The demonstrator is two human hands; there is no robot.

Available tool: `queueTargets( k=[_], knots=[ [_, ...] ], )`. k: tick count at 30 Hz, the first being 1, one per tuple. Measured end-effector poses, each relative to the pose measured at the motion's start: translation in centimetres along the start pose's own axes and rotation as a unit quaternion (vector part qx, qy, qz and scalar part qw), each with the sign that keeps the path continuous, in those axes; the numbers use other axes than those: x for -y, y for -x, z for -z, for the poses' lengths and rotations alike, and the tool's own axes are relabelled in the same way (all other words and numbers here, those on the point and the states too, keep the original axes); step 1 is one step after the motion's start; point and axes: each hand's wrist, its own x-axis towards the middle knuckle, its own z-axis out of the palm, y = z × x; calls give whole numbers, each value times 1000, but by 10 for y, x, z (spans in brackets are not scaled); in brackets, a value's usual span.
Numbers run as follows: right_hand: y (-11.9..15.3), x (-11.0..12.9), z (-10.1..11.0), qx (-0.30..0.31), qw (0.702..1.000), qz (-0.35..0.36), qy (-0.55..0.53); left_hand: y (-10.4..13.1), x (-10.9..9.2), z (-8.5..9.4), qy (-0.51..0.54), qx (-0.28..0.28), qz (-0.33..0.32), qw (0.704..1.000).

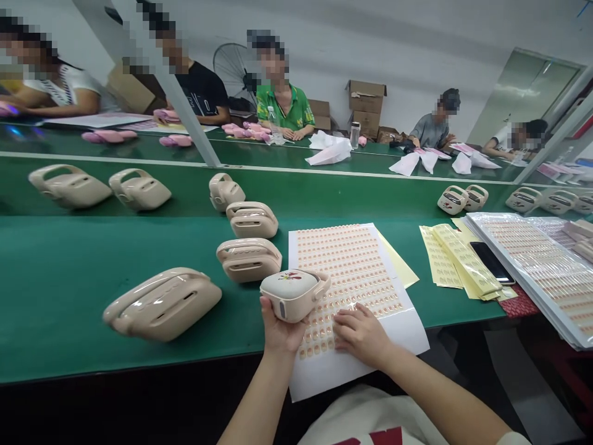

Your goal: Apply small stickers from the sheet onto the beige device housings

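Note:
My left hand (283, 330) grips a small beige portable speaker (293, 298) from below. The speaker has a pale front with a coloured print, and its carrying handle points right. Under it and to the right lies a white sheet of small round orange stickers (343, 259), laid out in rows. My right hand (364, 337) rests on the lower part of that sheet, fingers bent and drawn together against the stickers. Whatever its fingertips pinch is hidden. Two beige speakers (250, 259) stand just behind my left hand, and a larger-looking one (164, 306) sits to its left.
More speakers (69, 188) line the green ledge, left and right. Yellow sticker strips (447, 256), a dark phone (491, 262) and a stack of sticker sheets (532, 259) lie right. Across the divider, several people sit at a bench with pink items (109, 136) and white wrappings (331, 151).

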Motion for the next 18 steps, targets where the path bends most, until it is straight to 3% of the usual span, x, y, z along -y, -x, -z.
queueTargets(
  k=[4, 6, 8, 10, 12, 14, 18],
  knots=[
    [7, 12, -6, -45, 997, -49, -38, -5, 6, -3, 10, 10, -6, 1000],
    [5, 18, -1, -64, 984, -116, -119, -2, 8, -3, 15, 15, -7, 1000],
    [-4, 22, 11, -92, 941, -223, -237, 6, 12, -6, 24, 28, 1, 999],
    [-20, 22, 27, -153, 871, -321, -340, 15, 19, -13, 48, 54, 12, 997],
    [-38, 23, 39, -228, 816, -357, -393, 25, 27, -23, 81, 87, 33, 992],
    [-54, 25, 44, -280, 795, -356, -404, 32, 35, -34, 103, 111, 62, 987],
    [-66, 31, 37, -305, 790, -372, -380, 40, 44, -47, 112, 129, 89, 981]
  ],
)
